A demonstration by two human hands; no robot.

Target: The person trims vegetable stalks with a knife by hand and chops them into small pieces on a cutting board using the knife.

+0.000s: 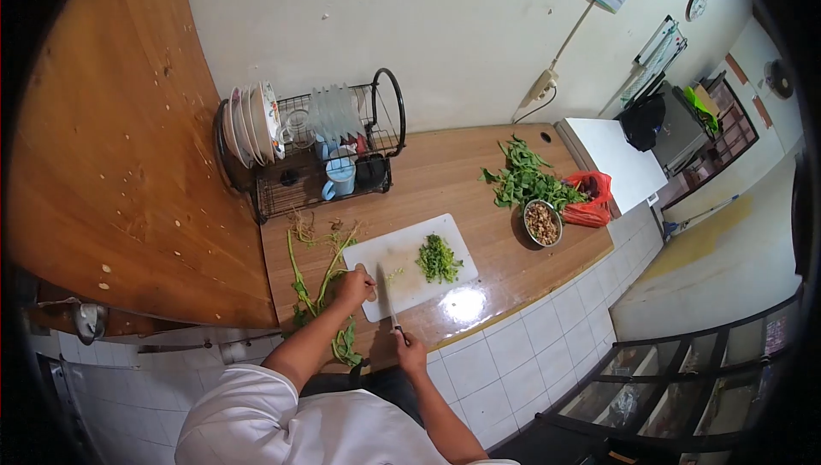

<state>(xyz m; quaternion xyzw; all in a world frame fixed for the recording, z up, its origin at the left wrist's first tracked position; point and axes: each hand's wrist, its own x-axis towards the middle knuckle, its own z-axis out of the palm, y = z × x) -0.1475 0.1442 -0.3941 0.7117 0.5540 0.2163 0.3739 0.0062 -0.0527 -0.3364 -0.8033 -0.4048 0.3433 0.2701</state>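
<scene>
My right hand (410, 352) is closed round the dark handle of a knife (391, 301), whose blade points away from me over the left part of a white cutting board (402, 241). At the board's left edge my left hand (357, 286) has its fingers closed; what they hold, if anything, is too small to make out. A few pale green bits lie beside the blade. Chopped greens (440, 260) are heaped on the right part of the board. Long leafy stems (299, 287) with roots lie left of the board, partly under my left forearm.
A black dish rack (323, 176) with plates, glasses and a blue mug (339, 176) stands at the back left. Towards the right are leafy greens (523, 176), a metal bowl (542, 224) of brown pieces, a red plastic bag (592, 200) and a white box (616, 157).
</scene>
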